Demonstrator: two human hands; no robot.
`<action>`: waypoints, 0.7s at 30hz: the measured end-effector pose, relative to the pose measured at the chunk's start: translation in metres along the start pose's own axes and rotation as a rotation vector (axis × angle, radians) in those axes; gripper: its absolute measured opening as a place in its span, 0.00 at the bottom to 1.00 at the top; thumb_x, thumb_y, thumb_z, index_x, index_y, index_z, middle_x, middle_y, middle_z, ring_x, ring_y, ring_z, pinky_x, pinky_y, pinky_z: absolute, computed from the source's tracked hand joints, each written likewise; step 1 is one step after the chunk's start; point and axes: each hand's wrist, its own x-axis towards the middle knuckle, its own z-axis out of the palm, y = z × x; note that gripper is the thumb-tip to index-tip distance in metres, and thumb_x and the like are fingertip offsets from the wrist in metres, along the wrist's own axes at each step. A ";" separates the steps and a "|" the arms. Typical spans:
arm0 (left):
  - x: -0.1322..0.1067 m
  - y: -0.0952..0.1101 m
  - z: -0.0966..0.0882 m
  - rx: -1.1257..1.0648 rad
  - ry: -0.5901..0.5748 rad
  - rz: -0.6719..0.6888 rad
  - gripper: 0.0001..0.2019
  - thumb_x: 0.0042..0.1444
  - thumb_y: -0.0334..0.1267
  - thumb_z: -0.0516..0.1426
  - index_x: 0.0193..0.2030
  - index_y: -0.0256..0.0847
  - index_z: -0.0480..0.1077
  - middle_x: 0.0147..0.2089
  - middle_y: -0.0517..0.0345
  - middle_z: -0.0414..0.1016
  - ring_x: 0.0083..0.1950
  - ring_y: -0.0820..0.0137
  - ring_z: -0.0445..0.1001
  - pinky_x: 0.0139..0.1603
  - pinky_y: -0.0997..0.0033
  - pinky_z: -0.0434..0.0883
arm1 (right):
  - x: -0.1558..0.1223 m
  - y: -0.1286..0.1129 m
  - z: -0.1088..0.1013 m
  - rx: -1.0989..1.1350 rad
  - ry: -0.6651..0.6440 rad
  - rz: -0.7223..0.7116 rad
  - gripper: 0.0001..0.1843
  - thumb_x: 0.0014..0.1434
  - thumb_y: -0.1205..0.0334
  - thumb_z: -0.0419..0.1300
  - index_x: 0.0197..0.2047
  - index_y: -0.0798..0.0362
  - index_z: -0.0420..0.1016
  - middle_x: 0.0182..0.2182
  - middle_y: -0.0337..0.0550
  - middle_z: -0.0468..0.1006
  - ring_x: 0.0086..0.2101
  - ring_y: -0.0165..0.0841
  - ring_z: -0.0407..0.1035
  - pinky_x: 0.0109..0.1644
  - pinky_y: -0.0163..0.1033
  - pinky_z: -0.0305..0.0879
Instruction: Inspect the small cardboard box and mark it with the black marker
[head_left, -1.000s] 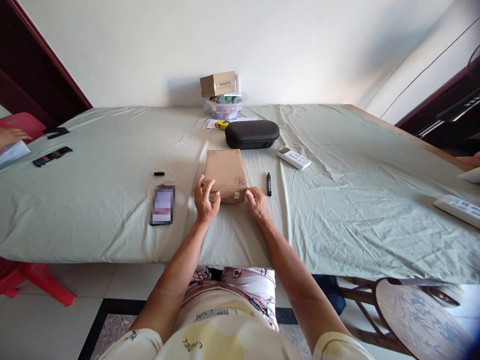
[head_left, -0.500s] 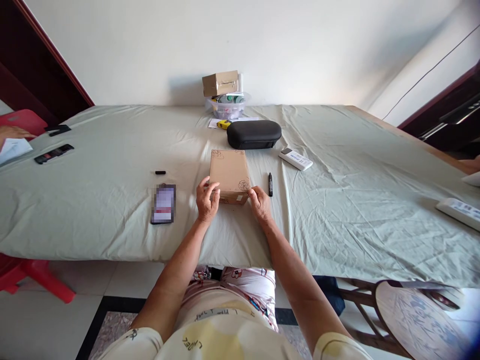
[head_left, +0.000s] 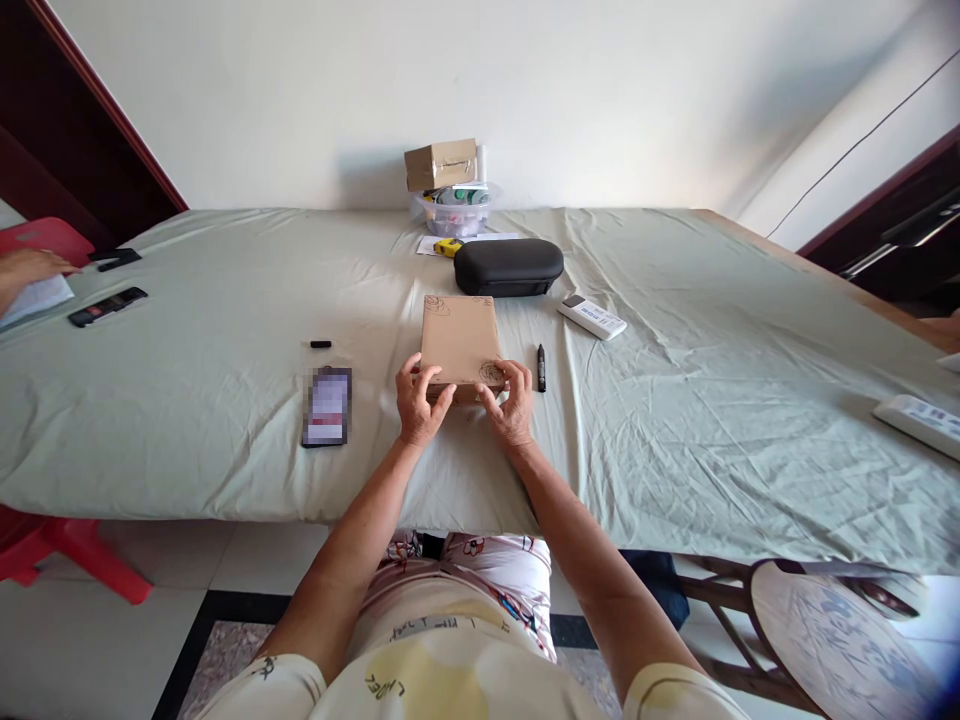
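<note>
At frame centre, the brown box (head_left: pixel 459 338) rests on the tabletop (head_left: pixel 675 400), near end apparently raised. Left hand (head_left: pixel 420 405) and right hand (head_left: pixel 511 405) each pinch a near corner, fingers curled on top. Even grip on both sides advised; marker pen (head_left: pixel 540 367) lies just right

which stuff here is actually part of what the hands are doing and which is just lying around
In hand: brown box, gripped at its near end by the left hand and right hand.

Lying about: black marker, small black cap, phone, black case, white remote, plastic tub with a small box on top.
</note>
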 end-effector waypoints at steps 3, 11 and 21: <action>-0.002 0.001 0.001 0.002 0.004 0.004 0.24 0.66 0.61 0.60 0.53 0.42 0.74 0.66 0.37 0.67 0.65 0.53 0.70 0.65 0.52 0.71 | -0.002 -0.003 0.004 -0.052 0.045 -0.029 0.34 0.63 0.31 0.65 0.59 0.47 0.69 0.53 0.54 0.73 0.53 0.47 0.71 0.58 0.56 0.75; -0.002 0.001 0.005 0.013 0.019 -0.033 0.26 0.67 0.64 0.57 0.52 0.42 0.74 0.66 0.37 0.68 0.66 0.53 0.69 0.66 0.51 0.71 | 0.000 -0.001 0.006 -0.033 0.051 -0.003 0.31 0.66 0.31 0.61 0.57 0.47 0.71 0.52 0.53 0.74 0.51 0.45 0.72 0.56 0.55 0.76; -0.002 -0.002 0.006 -0.013 0.067 -0.059 0.25 0.75 0.58 0.47 0.58 0.42 0.75 0.66 0.37 0.71 0.69 0.56 0.71 0.72 0.52 0.69 | 0.002 -0.002 -0.007 0.116 -0.014 0.045 0.25 0.73 0.38 0.54 0.56 0.46 0.80 0.50 0.52 0.78 0.47 0.41 0.76 0.46 0.47 0.79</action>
